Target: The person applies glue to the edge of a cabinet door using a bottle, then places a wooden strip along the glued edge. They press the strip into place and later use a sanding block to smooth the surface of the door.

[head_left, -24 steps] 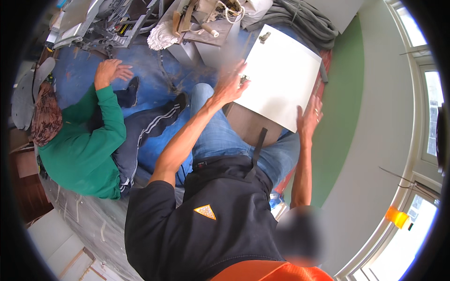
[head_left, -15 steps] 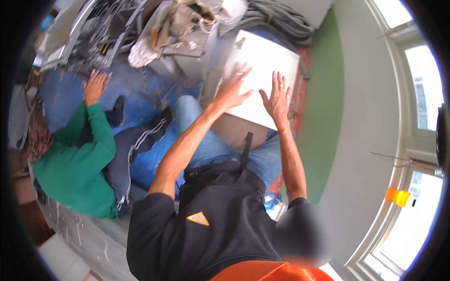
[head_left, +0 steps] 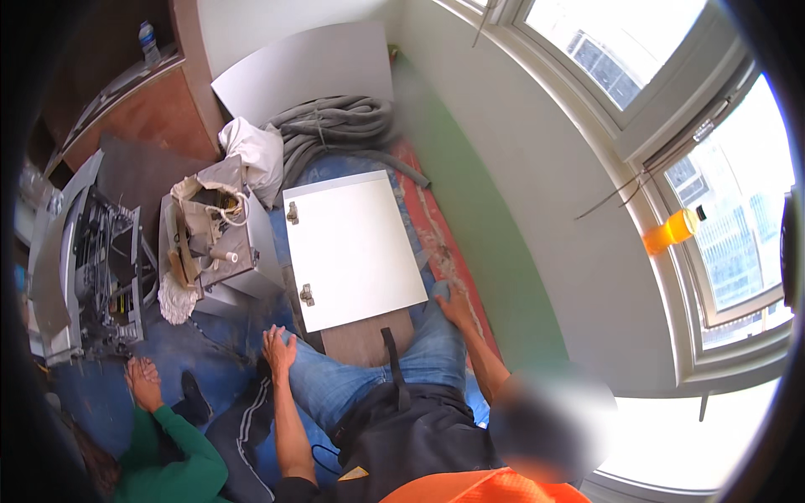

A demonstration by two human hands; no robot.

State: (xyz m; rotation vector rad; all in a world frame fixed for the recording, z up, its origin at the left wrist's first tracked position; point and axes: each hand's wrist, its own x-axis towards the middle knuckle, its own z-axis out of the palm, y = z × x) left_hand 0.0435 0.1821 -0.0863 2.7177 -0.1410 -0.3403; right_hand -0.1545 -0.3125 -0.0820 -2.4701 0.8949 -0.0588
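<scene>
A white cabinet door (head_left: 356, 251) with two metal hinges (head_left: 307, 294) along its left edge lies flat in front of me, between and beyond my knees. Under its near end shows a brown wood-look board (head_left: 366, 337). My left hand (head_left: 280, 347) rests at the outer side of my left knee, fingers stretched and holding nothing. Against the outer side of my right knee lies my right hand (head_left: 456, 307), also without anything in it and its fingers loosely extended. Neither hand touches the door.
A co-worker in a green sleeve (head_left: 186, 457) sits at my left, hands together. Beyond them stand a grey cabinet with a tool bag (head_left: 201, 226) and a frame of cables (head_left: 113, 268). Coiled grey hose (head_left: 335, 126) lies behind the door. An orange bottle (head_left: 671, 232) is by the window.
Both hands have left the space over the white door and come down to my knees, left and right. The view has shifted, showing more of the far wall and the hose.
</scene>
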